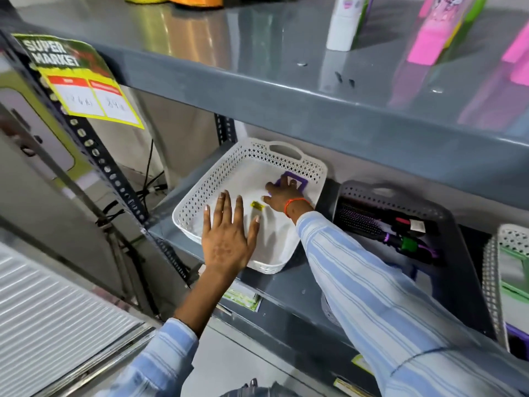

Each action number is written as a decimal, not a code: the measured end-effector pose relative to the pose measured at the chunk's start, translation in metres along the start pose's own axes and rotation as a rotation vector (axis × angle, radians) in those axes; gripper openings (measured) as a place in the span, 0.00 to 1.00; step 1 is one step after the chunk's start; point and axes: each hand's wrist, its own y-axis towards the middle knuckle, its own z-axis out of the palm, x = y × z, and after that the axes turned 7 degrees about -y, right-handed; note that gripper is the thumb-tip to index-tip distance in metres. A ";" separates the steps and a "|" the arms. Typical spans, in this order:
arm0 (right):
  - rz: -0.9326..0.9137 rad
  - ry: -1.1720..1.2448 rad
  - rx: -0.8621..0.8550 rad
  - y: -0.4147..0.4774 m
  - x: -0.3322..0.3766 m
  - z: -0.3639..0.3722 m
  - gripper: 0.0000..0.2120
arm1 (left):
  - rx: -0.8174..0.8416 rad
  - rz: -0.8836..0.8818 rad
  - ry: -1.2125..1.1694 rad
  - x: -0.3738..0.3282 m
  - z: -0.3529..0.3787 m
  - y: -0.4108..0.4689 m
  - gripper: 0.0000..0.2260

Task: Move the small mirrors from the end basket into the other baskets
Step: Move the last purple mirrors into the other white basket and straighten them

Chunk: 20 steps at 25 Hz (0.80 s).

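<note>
One purple-framed mirror (296,181) left, light, stiff, breakable; we pinch its frame, right hand (282,197) curled on it, left hand (226,239) splayed flat.

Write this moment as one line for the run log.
right hand: on purple mirror | left hand: open, over white basket | grey basket: hairbrushes

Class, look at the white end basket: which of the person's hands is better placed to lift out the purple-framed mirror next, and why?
The right hand. Its fingers already rest on the purple-framed mirror at the far corner of the white basket. The left hand is spread flat, open, over the basket's near side, away from the mirror.
</note>
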 end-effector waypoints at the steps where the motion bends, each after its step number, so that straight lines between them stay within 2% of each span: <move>1: 0.000 0.010 -0.011 0.000 0.001 0.003 0.26 | -0.004 -0.002 -0.007 0.000 0.000 0.000 0.34; 4: 0.010 -0.003 -0.110 -0.007 -0.001 0.011 0.23 | 0.011 0.004 -0.001 0.001 0.001 0.001 0.34; 6: 0.051 0.011 -0.174 -0.011 -0.004 0.015 0.24 | 0.012 0.012 0.019 0.002 0.003 0.002 0.33; 8: 0.138 0.085 -0.187 -0.015 -0.005 0.012 0.28 | 0.007 0.013 0.017 0.003 0.004 0.002 0.32; 10: 0.194 0.095 -0.176 -0.018 -0.005 0.010 0.26 | 0.015 0.015 0.016 0.004 0.004 0.001 0.32; 12: 0.191 0.041 -0.194 -0.022 -0.005 0.012 0.22 | 0.018 0.020 0.022 0.003 0.004 0.001 0.33; 15: 0.189 0.091 -0.272 -0.035 -0.001 0.010 0.20 | 0.019 0.035 0.047 0.005 0.004 0.001 0.33; 18: 0.165 0.177 -0.371 -0.058 -0.001 -0.004 0.21 | 0.017 0.048 0.044 0.000 0.005 0.002 0.32; 20: 0.168 0.149 -0.449 -0.076 -0.011 -0.012 0.23 | -0.001 0.088 0.002 -0.015 0.007 -0.001 0.32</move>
